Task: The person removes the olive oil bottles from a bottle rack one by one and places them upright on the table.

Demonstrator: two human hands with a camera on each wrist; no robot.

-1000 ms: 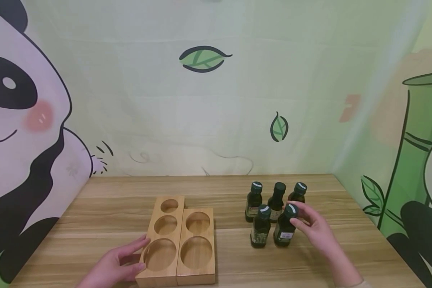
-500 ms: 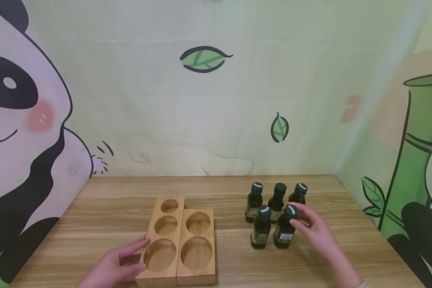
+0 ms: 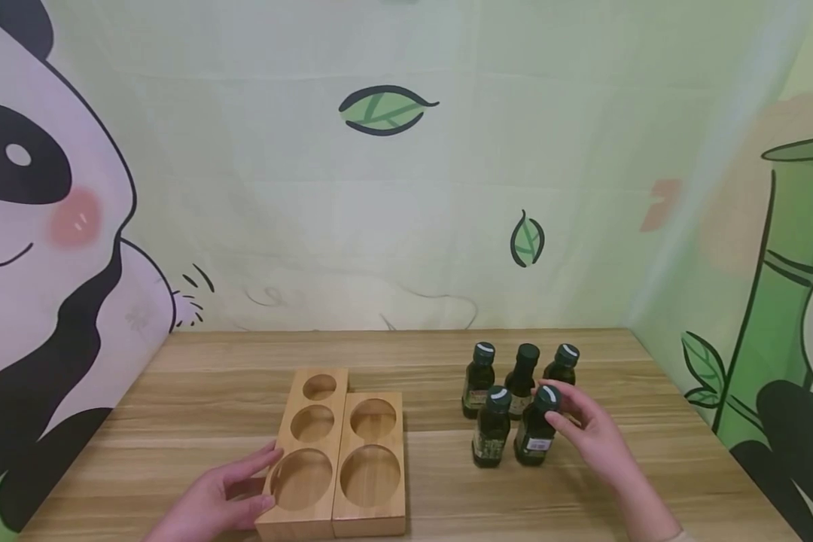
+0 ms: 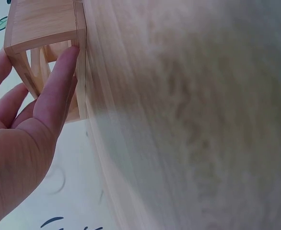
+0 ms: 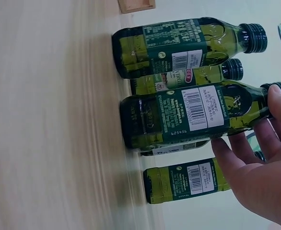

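Note:
My right hand (image 3: 592,433) pinches an olive oil bottle (image 3: 535,436) near its dark cap, the thumb at the cap and the other fingers behind the neck. The bottle stands upright, its white barcode label facing the right wrist camera. Several similar green bottles stand around it, one close on its left (image 3: 491,433) and others behind. My left hand (image 3: 220,497) touches the left side of a wooden holder (image 3: 336,497) with fairly straight fingers. The holder has round openings in two adjoining blocks. In the left wrist view, my fingertips lie at its open-sided frame (image 4: 44,36).
The wood-grain table (image 3: 440,497) runs back to a pale fabric backdrop (image 3: 278,226) printed with pandas, leaves and bamboo. A span of table separates the holder from the bottles. The rear right bottle (image 3: 561,364) is partly hidden behind my right hand.

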